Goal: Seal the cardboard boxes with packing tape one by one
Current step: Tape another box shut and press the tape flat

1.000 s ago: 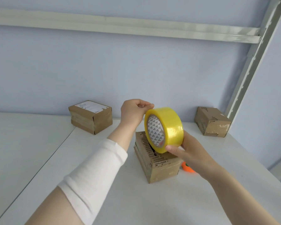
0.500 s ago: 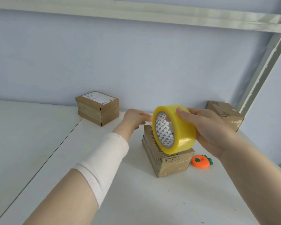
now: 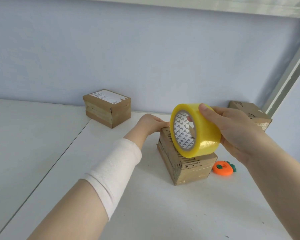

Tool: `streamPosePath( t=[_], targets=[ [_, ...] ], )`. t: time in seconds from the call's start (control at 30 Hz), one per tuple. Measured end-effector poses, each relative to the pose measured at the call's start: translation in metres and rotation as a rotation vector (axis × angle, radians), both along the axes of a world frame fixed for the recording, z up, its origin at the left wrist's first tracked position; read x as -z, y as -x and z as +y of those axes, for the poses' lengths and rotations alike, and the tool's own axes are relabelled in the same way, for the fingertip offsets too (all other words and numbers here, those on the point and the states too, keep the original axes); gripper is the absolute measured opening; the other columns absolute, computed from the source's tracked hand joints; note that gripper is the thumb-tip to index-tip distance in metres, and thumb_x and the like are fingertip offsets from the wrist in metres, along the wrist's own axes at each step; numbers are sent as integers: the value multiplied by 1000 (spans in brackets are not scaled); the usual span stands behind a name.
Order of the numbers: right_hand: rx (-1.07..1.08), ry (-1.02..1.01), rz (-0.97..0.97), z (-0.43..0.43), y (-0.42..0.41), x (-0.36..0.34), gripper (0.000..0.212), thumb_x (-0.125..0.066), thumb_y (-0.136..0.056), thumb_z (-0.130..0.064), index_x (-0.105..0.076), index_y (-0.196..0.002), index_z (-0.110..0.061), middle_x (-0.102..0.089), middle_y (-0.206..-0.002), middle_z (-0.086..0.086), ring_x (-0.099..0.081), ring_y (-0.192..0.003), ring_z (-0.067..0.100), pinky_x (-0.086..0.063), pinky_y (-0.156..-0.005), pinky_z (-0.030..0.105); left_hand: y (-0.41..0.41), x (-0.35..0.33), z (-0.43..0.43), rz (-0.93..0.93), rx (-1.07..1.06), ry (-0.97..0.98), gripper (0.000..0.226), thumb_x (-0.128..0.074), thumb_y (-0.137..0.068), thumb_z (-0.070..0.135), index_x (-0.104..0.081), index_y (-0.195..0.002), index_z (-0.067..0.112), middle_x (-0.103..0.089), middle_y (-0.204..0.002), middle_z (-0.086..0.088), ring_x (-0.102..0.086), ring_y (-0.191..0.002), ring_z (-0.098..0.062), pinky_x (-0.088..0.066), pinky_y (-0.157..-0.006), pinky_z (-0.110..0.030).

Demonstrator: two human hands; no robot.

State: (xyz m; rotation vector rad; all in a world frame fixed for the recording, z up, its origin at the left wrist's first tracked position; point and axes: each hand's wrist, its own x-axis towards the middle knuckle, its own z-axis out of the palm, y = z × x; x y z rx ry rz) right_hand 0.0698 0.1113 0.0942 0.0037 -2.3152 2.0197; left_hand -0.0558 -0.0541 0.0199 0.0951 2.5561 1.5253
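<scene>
On a white desk (image 3: 145,213), three small cardboard boxes waited for tape: a labelled box (image 3: 107,109) at the back left, a third box (image 3: 248,111) at the back right, and the middle box (image 3: 194,170) nearest the person, its corrugated edges torn and showing. It looked light and fairly stiff, though ragged enough to crush under a hard squeeze; it would probably slide on the smooth desk unless pinned from above.

A roll of yellow packing tape (image 3: 206,132) stood on edge just over the middle box's top, gripped by the right hand (image 3: 235,130), thumb on the outer band and fingers wrapped round the far side. The roll appeared full, rigid and glossy, so the cardboard core likely offered the surer hold. No loose tape end could be made out.

The left hand (image 3: 150,122), a pale sleeve (image 3: 116,170) on its forearm, lay with fingers stretched onto the box's far top edge, holding nothing that showed; its fingertips were partly hidden by the roll.

A small orange carrot-shaped object (image 3: 222,168) lay just beside the box's right side.
</scene>
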Motion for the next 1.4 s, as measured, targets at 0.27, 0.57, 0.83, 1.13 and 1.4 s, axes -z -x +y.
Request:
streamPosePath(
  t=[0.27, 0.57, 0.83, 1.13, 1.4],
  targets=[
    [-18, 55, 60, -3, -1, 2, 35, -61, -63, -48, -64, -86, -22, -74, -76, -7, -70, -69, 7, -56, -57, 20, 3, -11, -4, 199, -42, 101, 27, -67, -82, 33, -64, -106, 19, -66, -109, 3, -60, -92, -12, -44, -67, -15],
    [-120, 21, 62, 0, -7, 18, 43, -54, -70, -62, -76, -73, -25, -75, -83, -3, -72, -74, 14, -58, -64, 26, -11, 6, 13, 148, 69, 65, 20, -58, -83, 17, -48, -68, 10, -34, -71, -12, -29, -70, -18, -26, -62, -27],
    [-105, 66, 202, -9, -29, 48, 37, -57, -77, -50, -72, -71, -17, -72, -69, -1, -63, -53, 6, -42, -44, 10, -12, 12, 18, 83, -68, -82, 20, -62, -81, 14, -50, -67, 6, -43, -64, -10, -34, -66, -20, -38, -66, -26],
    [93, 108, 117, 4, -93, 47, 35, -64, -63, -58, -72, -62, -24, -67, -56, 6, -62, -53, 13, -49, -54, 28, -17, 11, 20, 99, -49, -135, 19, -72, -80, 35, -74, -83, 16, -66, -71, 3, -62, -72, -13, -53, -81, -27],
    [86, 84, -64, 0, -114, 80, 43, -72, -58, -51, -67, -77, -13, -69, -58, 9, -63, -49, 13, -48, -44, 18, -26, 7, 20, 128, 14, -45, 29, -62, -88, 37, -73, -91, 10, -70, -94, -12, -65, -93, -24, -50, -93, -34]
  ],
)
